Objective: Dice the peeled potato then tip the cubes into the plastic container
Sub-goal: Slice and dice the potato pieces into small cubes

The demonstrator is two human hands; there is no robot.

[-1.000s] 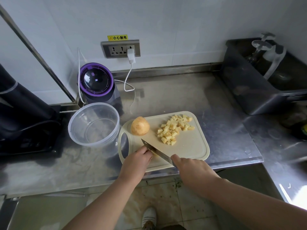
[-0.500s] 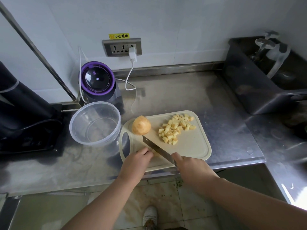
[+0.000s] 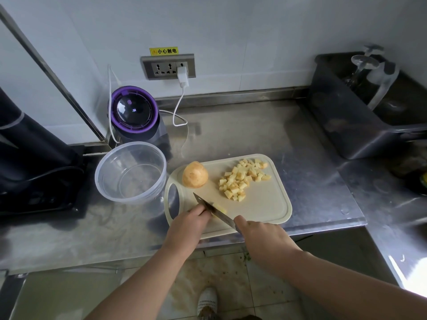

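The plastic container (image 3: 130,174) stands beyond and left of the left hand (image 3: 189,225). That hand's curled fingers pin a mostly hidden potato strip (image 3: 219,207) beside the knife (image 3: 215,210). The half potato (image 3: 195,174) lies just beyond them. The right hand (image 3: 261,236) clamps the handle.

So the right hand (image 3: 258,236) grips a steel kitchen knife (image 3: 215,210) over the beige plastic cutting board (image 3: 265,204) — left hand (image 3: 189,224) holds a pale potato slice (image 3: 220,207) at the blade, yellow potato cubes (image 3: 242,179) piled behind.
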